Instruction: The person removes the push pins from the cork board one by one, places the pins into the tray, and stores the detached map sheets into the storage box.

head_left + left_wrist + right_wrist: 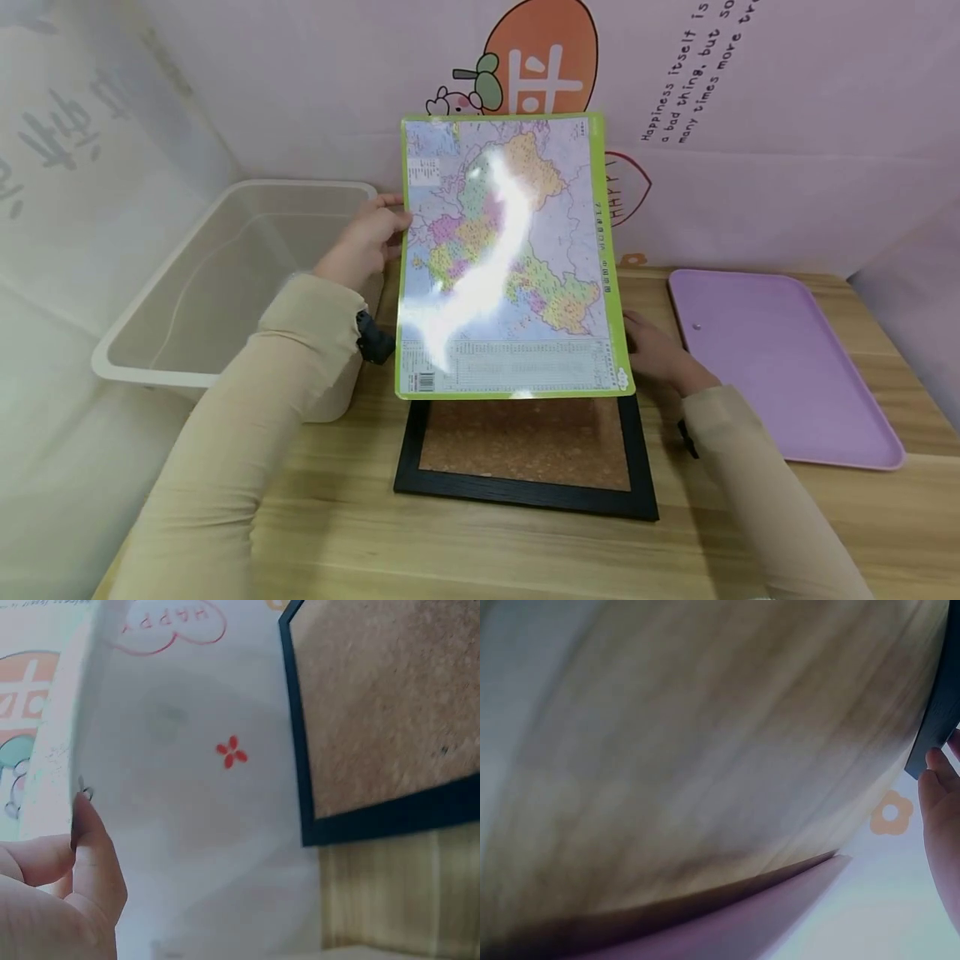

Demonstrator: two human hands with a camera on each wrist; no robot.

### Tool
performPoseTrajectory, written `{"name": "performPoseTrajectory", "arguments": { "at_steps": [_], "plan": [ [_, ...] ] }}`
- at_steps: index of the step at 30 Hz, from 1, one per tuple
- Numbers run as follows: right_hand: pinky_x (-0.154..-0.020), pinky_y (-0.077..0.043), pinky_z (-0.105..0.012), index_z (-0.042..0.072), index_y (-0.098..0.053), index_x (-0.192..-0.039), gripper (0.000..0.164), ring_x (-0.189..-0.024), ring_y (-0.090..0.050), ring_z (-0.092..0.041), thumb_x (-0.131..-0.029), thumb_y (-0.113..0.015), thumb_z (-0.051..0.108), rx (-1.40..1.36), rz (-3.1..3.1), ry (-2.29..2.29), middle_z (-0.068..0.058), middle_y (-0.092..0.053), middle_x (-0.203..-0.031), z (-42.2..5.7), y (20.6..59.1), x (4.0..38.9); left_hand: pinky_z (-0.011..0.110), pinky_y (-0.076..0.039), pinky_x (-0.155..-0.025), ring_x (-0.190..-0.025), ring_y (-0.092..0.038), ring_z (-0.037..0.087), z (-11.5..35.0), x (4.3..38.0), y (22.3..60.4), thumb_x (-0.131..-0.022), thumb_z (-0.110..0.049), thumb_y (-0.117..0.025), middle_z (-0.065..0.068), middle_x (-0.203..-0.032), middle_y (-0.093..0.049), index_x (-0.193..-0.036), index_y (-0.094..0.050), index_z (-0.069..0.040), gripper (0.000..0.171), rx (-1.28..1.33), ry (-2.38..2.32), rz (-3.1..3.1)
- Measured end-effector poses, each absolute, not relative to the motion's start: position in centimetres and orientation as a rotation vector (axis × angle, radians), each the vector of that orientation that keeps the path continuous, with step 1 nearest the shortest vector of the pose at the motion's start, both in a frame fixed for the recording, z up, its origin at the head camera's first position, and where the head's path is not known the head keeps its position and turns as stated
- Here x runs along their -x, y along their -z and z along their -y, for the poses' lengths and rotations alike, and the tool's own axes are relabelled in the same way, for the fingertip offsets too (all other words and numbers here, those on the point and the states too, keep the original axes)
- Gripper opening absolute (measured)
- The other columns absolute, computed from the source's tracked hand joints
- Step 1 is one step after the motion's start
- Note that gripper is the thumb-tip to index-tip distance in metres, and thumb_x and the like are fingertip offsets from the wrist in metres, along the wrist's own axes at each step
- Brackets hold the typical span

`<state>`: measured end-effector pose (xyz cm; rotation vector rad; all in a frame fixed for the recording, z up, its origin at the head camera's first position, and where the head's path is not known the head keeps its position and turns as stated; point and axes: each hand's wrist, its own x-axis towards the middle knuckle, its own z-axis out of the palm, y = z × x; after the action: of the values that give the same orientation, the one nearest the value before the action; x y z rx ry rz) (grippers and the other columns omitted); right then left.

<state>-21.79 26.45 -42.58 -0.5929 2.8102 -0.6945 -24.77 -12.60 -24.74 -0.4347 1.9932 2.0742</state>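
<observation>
My left hand [371, 233] pinches the left edge of a glossy map sheet [465, 204] with a green border. The sheet stands raised at a slant, with light glaring off it. The left wrist view shows this sheet [56, 750] nearly edge-on, between thumb and fingers [97, 862]. Below and behind it is a black picture frame [525, 496] with a brown speckled backing [525, 442], its far part hidden by the map. On the right, my right hand [660, 354] is beside the frame. Its fingertips [931, 780] touch the frame's corner [922, 757] in the right wrist view; the thumb is out of sight.
A large whitish plastic bin [165, 372] stands to the left, close to my left forearm. On the right a purple tray [780, 367] lies on the wooden table [420, 550]. White printed cloth [315, 83] hangs behind the table.
</observation>
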Motion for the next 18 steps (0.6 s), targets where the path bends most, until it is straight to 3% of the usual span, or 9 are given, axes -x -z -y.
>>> {"name": "performPoseTrajectory", "arguments": {
  "at_steps": [10, 18],
  "plan": [
    [-0.110, -0.030, -0.061, -0.001, -0.033, -0.146, 0.063, -0.141, -0.024, -0.046, -0.095, -0.054, 0.029, 0.527, -2.811, 0.591, -0.026, -0.023, -0.154, -26.1, 42.6, 21.8, 0.017, -0.049, -0.058, -0.075, -0.056, 0.007, 16.2, 23.9, 21.7, -0.100, -0.009, -0.045, -0.003, -0.102, -0.054, -0.147, -0.035, -0.024, 0.050, 0.495, -2.084, -1.909],
    [-0.110, -0.030, -0.060, -0.002, -0.034, -0.146, 0.061, -0.139, -0.027, -0.046, -0.095, -0.055, 0.026, 0.580, -2.817, 0.615, -0.026, -0.024, -0.153, -26.1, 42.6, 21.7, 0.019, -0.051, -0.063, -0.087, -0.055, 0.010, 19.0, 23.8, 21.2, -0.098, -0.007, -0.048, -0.002, -0.110, -0.055, -0.138, -0.043, -0.025, 0.044, 0.503, -2.157, -1.846]
  ]
}}
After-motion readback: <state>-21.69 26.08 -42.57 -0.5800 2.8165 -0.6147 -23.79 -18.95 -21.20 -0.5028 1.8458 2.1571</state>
